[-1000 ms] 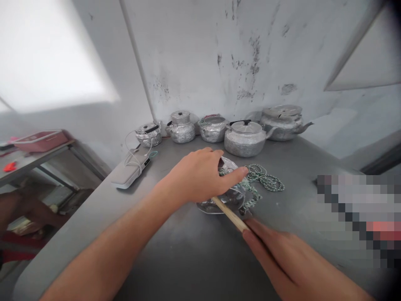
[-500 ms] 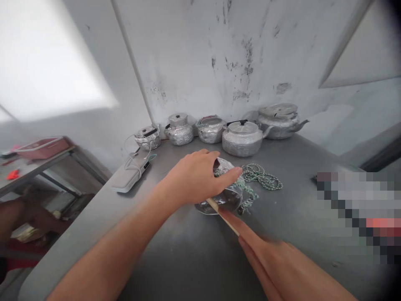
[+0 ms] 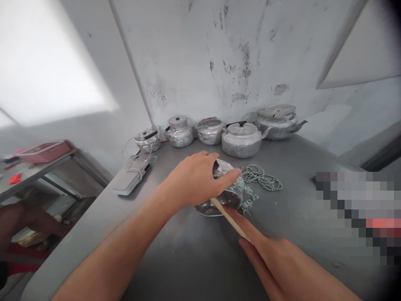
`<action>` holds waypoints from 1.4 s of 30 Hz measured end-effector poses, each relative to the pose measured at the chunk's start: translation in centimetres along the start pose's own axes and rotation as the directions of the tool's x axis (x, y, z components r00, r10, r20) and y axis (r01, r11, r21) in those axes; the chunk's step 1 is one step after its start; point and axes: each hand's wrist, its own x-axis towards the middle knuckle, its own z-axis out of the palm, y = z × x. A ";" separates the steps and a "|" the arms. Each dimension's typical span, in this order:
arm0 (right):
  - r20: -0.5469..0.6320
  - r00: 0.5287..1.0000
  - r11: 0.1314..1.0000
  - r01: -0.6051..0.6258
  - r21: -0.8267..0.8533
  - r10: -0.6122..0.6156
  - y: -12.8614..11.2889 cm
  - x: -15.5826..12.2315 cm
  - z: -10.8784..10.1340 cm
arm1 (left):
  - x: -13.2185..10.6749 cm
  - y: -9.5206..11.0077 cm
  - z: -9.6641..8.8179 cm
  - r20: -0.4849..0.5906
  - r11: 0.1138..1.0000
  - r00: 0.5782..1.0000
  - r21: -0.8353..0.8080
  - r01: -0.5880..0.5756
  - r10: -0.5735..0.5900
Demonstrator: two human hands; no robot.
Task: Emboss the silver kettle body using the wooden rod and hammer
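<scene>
In the middle of the table, a small silvery metal pot (image 3: pixel 209 208) lies tipped with its dark, shiny mouth toward me. My left hand (image 3: pixel 196 177) grips its upper side, thumb pointing right, and covers much of it. Green-and-white braided cord (image 3: pixel 247 192) is wound at its right side. My right hand (image 3: pixel 253 238) holds a pale wooden stick (image 3: pixel 230 219) pointing up and left at the mouth. The stick's far end is hidden beneath my left hand, so I cannot tell what it touches. A coil of similar cord (image 3: pixel 261 177) lies to the right.
Metal kettles and pots, including a lidded kettle (image 3: pixel 242 140) and a large kettle (image 3: pixel 277 121), line the wall. A power bank with a cable (image 3: pixel 133 177) sits at left. Beyond the grey table (image 3: pixel 175 255), a side table bears a pink basket (image 3: pixel 45 151). Pixelation masks the right.
The wooden stick has shifted slightly right, and more of its length shows beside my right hand. My left hand and the pot have stayed almost in place.
</scene>
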 end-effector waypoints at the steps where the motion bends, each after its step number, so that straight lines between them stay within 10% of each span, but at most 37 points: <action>1: 0.009 1.000 1.000 0.004 -0.015 -0.004 0.0 0.0 0.0 | 0.0 0.0 0.0 0.001 1.000 1.000 0.002 0.002 -0.002; 42: -0.080 0.993 0.996 -0.087 -0.002 0.086 1.1 -1.3 1.6 | 0.0 -0.2 0.0 -0.007 1.000 1.000 -0.018 -0.013 0.012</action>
